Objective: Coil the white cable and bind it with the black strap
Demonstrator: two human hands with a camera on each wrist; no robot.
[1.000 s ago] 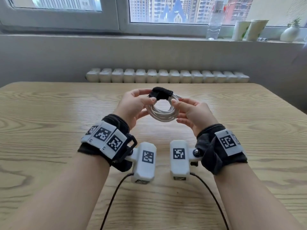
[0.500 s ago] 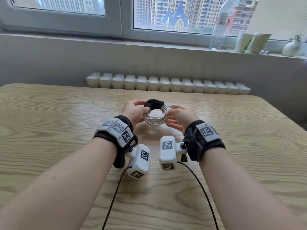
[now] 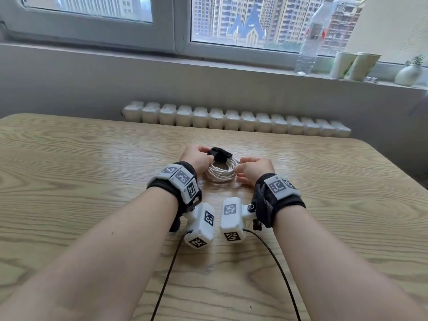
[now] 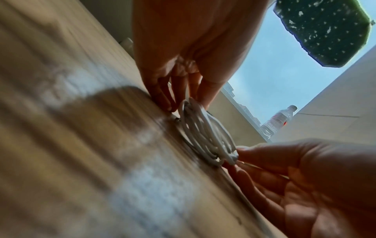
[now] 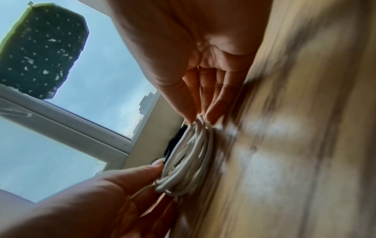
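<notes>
Forearms: both reach forward over the tabletop (image 3: 69, 172), each wrist wearing a black band with white marker blocks and a camera unit trailing a dark lead.
Left hand (image 3: 196, 159): at the left side of the coil; its fingers (image 4: 162, 96) curl down and pinch the white cable's loops, fingertips at the wood.
Right hand (image 3: 254, 169): at the right side of the coil; its thumb and fingers (image 5: 213, 112) pinch the loops' edge.
White cable (image 3: 220, 173): wound into a flat ring, lying on the tabletop between the two hands.
Black strap (image 3: 220, 154): wrapped round the coil's far part, just beside the left thumb.
Radiator (image 3: 236, 120): beyond the tabletop's far edge.
Windowsill: holds a clear bottle (image 3: 309, 49), two paper cups (image 3: 354, 66) and a small white vase (image 3: 407, 75).
</notes>
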